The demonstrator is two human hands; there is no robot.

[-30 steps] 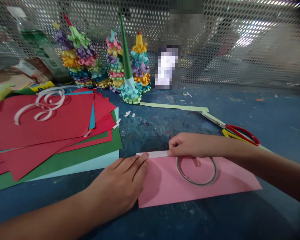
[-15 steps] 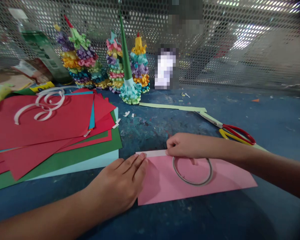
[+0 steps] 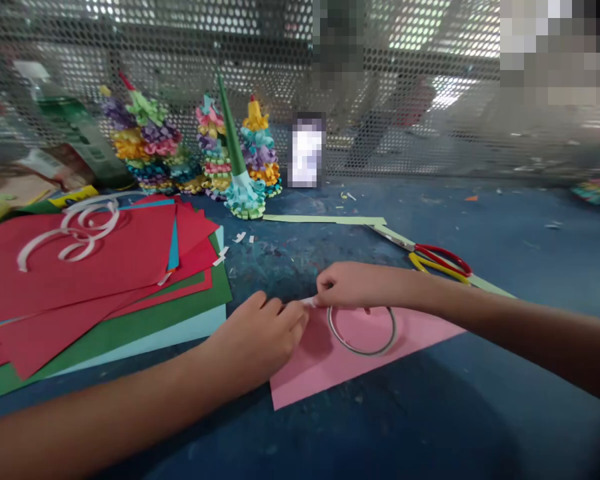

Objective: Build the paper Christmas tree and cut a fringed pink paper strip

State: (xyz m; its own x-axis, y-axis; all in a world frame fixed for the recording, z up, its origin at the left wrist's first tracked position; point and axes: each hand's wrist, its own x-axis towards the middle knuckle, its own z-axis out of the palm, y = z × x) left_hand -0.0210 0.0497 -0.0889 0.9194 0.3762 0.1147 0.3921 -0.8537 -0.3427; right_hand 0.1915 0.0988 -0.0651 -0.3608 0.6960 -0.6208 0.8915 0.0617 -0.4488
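A sheet of pink paper (image 3: 330, 367) lies on the table in front of me, tilted up toward the right. Along its far edge runs a narrow white strip (image 3: 307, 302), showing between my two hands. My left hand (image 3: 267, 333) is closed over the far left part of the sheet, its fingers curled at the edge and their tips hidden. Close beside it, my right hand (image 3: 347, 283) is closed in a pinch at the white strip. A thin ring (image 3: 363, 353), like a nearly used-up tape roll, rests on the pink paper under my right hand and wrist.
Red, green and blue sheets (image 3: 105, 257) are stacked at left, with curled white strips (image 3: 93, 230) on top. Scissors (image 3: 430, 257) lie across a pale green strip (image 3: 325, 219). Colourful paper cones (image 3: 245, 193), a bottle (image 3: 75, 120) and a perforated metal screen (image 3: 380, 80) stand behind.
My left fingers have gone from lying flat on the sheet to curling at its far edge, nearer my right hand. The pink paper has turned slightly, and the view has shifted.
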